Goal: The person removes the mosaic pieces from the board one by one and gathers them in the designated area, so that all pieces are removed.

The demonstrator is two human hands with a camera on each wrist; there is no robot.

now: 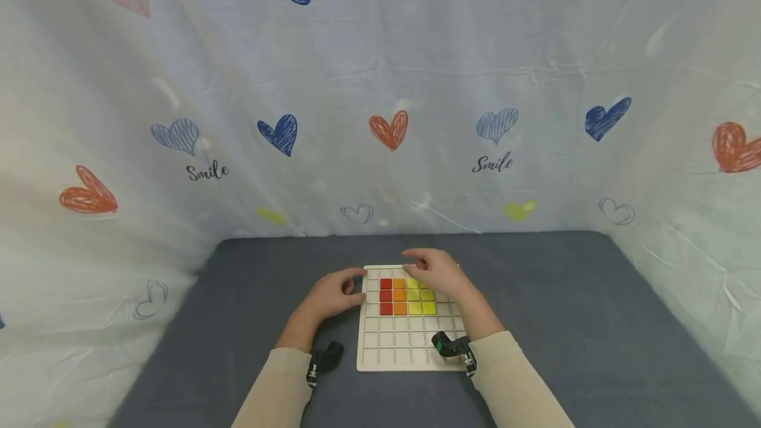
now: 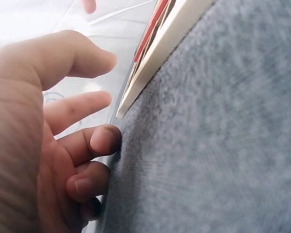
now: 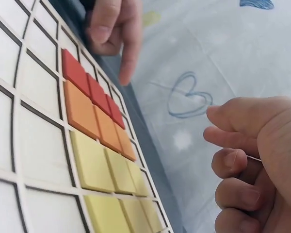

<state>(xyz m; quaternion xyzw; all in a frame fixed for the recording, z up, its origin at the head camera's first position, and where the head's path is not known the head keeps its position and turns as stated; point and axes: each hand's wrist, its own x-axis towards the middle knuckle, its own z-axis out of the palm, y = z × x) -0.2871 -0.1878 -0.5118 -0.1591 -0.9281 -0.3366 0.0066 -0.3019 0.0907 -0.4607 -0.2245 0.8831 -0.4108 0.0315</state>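
Observation:
A pale wooden grid board (image 1: 394,355) lies on the dark grey table. Within its cells stand a column of red tiles (image 1: 386,296), one of orange tiles (image 1: 399,296) and two of yellow tiles (image 1: 414,308), each three tiles long. My left hand (image 1: 329,292) is at the board's left edge, thumb and index finger spread apart, nothing between them. Over the far right part of the board hovers my right hand (image 1: 440,273), covering some cells and part of the yellow tiles. Its thumb and index finger point forward, the other fingers loosely bent, and no tile shows in it.
The grey tabletop (image 1: 571,335) spreads out on both sides of the board. Behind it hangs a white curtain (image 1: 440,197) printed with hearts. A small black camera is strapped to each wrist, the right camera (image 1: 450,345) overlapping the board's near right cells.

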